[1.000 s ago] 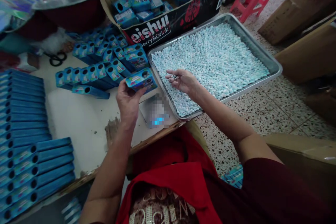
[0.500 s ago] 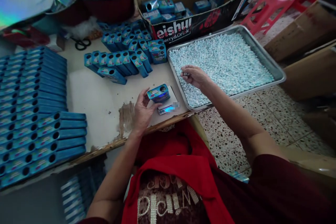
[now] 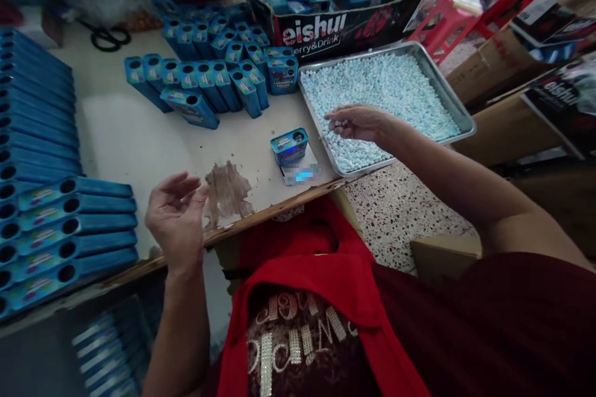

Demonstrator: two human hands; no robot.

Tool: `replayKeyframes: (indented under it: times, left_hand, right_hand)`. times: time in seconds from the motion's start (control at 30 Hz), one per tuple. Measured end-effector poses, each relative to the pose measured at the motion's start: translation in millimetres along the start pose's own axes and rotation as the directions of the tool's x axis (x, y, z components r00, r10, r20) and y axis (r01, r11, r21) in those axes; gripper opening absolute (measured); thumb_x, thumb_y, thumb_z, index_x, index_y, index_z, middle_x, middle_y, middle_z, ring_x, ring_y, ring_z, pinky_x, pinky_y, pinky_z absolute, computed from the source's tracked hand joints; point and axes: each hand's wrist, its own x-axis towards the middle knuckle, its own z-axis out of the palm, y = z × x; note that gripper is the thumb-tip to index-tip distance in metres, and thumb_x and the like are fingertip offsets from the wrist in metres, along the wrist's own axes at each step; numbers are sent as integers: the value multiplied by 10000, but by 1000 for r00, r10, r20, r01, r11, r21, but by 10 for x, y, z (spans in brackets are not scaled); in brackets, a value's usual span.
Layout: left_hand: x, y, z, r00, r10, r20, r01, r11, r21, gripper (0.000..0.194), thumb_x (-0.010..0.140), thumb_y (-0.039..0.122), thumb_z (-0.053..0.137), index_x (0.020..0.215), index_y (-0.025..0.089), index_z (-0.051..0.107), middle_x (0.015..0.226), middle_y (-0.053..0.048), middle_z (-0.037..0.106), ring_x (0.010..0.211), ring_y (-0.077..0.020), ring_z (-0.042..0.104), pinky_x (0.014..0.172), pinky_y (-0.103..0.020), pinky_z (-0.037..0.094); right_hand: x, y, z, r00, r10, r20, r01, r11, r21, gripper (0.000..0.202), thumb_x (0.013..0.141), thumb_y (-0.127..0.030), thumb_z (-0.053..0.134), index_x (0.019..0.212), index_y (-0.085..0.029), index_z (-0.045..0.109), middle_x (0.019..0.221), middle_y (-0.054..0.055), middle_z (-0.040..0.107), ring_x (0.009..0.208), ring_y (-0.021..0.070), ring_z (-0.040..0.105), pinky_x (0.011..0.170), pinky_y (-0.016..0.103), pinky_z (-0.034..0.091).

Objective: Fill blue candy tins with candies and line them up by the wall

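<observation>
A blue candy box point(image 3: 289, 147) stands upright on a small digital scale point(image 3: 298, 171) with a lit blue display. Its round top hole shows. My left hand point(image 3: 179, 214) is off the box, above the table's front edge, fingers loosely bent and apart with nothing in them. Over the near left part of the metal tray point(image 3: 469, 127), my right hand point(image 3: 356, 123) is cupped, and a few pale candies point(image 3: 341, 126) show at its fingers. Small pale blue and white candies point(image 3: 395, 87) cover the tray's bottom.
Rows of blue boxes point(image 3: 69, 223) are stacked at the left. More boxes point(image 3: 205, 77) stand mid-table, near black scissors point(image 3: 105, 37). A cardboard carton point(image 3: 354, 28) with blue boxes inside is behind the tray. A red stool point(image 3: 442, 22) stands beyond, and the wooden table edge point(image 3: 274, 214) is chipped.
My left hand has let go of the box and moved left. The box stays on the scale. My right hand still hovers over the tray with candies. The view has shifted somewhat.
</observation>
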Motion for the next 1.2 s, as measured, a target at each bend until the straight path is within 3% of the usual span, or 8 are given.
replayKeyframes:
  times: [0.1, 0.23, 0.4, 0.53, 0.67, 0.83, 1.03, 1.2]
  left_hand:
    - [20, 40, -32, 999, -18, -36, 16, 999, -38, 475, 914, 422, 940, 1336, 299, 760, 1272, -86, 889, 1268, -351, 884, 1221, -642, 741]
    - [25, -12, -24, 999, -34, -14, 33, 997, -63, 495, 915, 429, 938, 1352, 292, 749, 1290, -96, 880, 1294, -357, 879, 1239, -647, 731]
    - [15, -40, 51, 999, -27, 42, 30, 995, -93, 556, 918, 427, 915, 1405, 266, 703, 1316, -114, 856, 1273, -337, 875, 1240, -608, 733]
    - [21, -33, 196, 998, -8, 64, 18, 987, -161, 618, 879, 467, 972, 1398, 261, 709, 1285, -100, 861, 1228, -308, 876, 1213, -552, 741]
    - [33, 5, 404, 994, 25, 102, -2, 976, -220, 632, 827, 376, 1006, 1392, 246, 753, 1225, -69, 871, 1193, -267, 872, 1178, -464, 737]
    - [31, 120, 768, 988, 86, 128, -67, 987, -147, 626, 861, 220, 1009, 1430, 277, 754, 1347, -74, 863, 1298, -274, 850, 1210, -465, 694]
    - [98, 262, 1283, 950, 211, 231, -207, 977, -44, 746, 877, 299, 1100, 1501, 295, 692, 1482, -121, 823, 1399, -350, 803, 1220, -542, 659]
    - [223, 468, 1584, 906, 256, 337, -320, 935, 150, 836, 792, 328, 1169, 1500, 243, 734, 1504, -157, 789, 1451, -430, 745, 1295, -587, 598]
  right_hand:
    - [-123, -160, 103, 1000, -23, 10, 23, 1000, -5, 205, 1083, 25, 774, 946, -126, 793, 788, 98, 742, 629, 103, 639, 503, 127, 529]
    - [-281, -285, 218, 998, -65, -6, 65, 997, -52, 226, 1004, 90, 798, 999, -136, 789, 824, 72, 736, 660, 97, 641, 545, 131, 546]
    - [-360, -284, 297, 990, -129, 55, 136, 979, -152, 177, 1124, -75, 841, 968, -149, 805, 805, 77, 766, 625, 94, 630, 504, 139, 527]
    - [-352, -274, 335, 977, -162, 139, 190, 958, -215, 261, 1080, -152, 962, 904, -169, 771, 733, 35, 741, 563, 72, 582, 447, 129, 439]
    - [-342, -275, 404, 964, -166, 205, 215, 946, -242, 294, 1068, -210, 998, 887, -168, 771, 698, 9, 720, 518, 52, 524, 437, 145, 404]
    - [-320, -256, 434, 950, -171, 261, 237, 940, -246, 323, 1064, -281, 1027, 888, -184, 774, 688, -4, 714, 521, 55, 505, 448, 157, 400]
    - [-191, -127, 484, 922, -214, 323, 308, 911, -275, 258, 1080, -317, 1011, 949, -168, 847, 636, -26, 689, 501, 56, 460, 435, 181, 316]
    - [-109, -24, 570, 911, -233, 341, 336, 899, -281, 205, 1111, -211, 958, 934, -146, 877, 596, -36, 672, 474, 45, 430, 440, 165, 304]
